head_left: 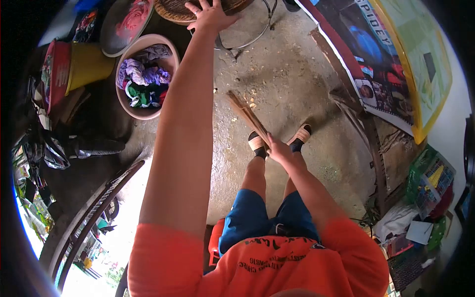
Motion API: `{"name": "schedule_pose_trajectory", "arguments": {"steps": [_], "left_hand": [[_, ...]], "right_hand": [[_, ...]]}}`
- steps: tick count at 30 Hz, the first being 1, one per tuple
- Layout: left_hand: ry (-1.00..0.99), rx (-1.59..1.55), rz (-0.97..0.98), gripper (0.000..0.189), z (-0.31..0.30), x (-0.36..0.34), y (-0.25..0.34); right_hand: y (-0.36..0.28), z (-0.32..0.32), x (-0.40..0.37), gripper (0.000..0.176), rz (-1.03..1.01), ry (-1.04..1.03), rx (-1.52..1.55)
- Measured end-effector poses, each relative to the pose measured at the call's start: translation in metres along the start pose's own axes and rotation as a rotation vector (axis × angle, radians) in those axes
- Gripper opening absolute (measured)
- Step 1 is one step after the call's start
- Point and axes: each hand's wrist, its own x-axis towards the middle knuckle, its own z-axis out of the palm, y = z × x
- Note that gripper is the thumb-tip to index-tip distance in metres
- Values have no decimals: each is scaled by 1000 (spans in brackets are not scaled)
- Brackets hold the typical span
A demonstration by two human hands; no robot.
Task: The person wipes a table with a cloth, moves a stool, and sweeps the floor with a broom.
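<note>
Head view: the right hand (pixel 280 150) is closed around the near end of a brown bundle (pixel 245 113), which extends forward and to the left of that hand, above the floor (pixel 227 171). The bundle is long, narrow and slightly splayed at its far tip, composed of thin, dry-looking strips. The left hand (pixel 208 19) is spread wide, fingers apart, over the rim of a round brown top (pixel 173 14) with a woven-looking surface; contact is unclear. Curved, slender metal legs (pixel 270 22) stand beside it. Left of the left forearm, a round pink basin (pixel 120 94) contains crumpled fabric (pixel 143 72). The floor is hard, grey and partly glossy, with small pale fragments.
</note>
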Motion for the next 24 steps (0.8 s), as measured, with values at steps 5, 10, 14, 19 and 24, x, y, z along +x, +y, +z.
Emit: {"name": "schedule_pose_trajectory", "arguments": {"steps": [5, 10, 14, 19, 24], "left_hand": [[321, -209, 229, 102, 80, -80, -79], [-271, -290, -175, 98, 199, -309, -159], [-563, -295, -373, 92, 226, -458, -166], [-567, -363, -448, 90, 234, -532, -149], [-359, -462, -387, 87, 231, -543, -142]], "right_hand": [[71, -29, -34, 60, 294, 168, 57], [110, -5, 13, 55, 457, 217, 232], [53, 99, 20, 49, 206, 26, -183], [44, 123, -46, 67, -3, -18, -238], [43, 73, -108, 65, 158, -78, -130]]}}
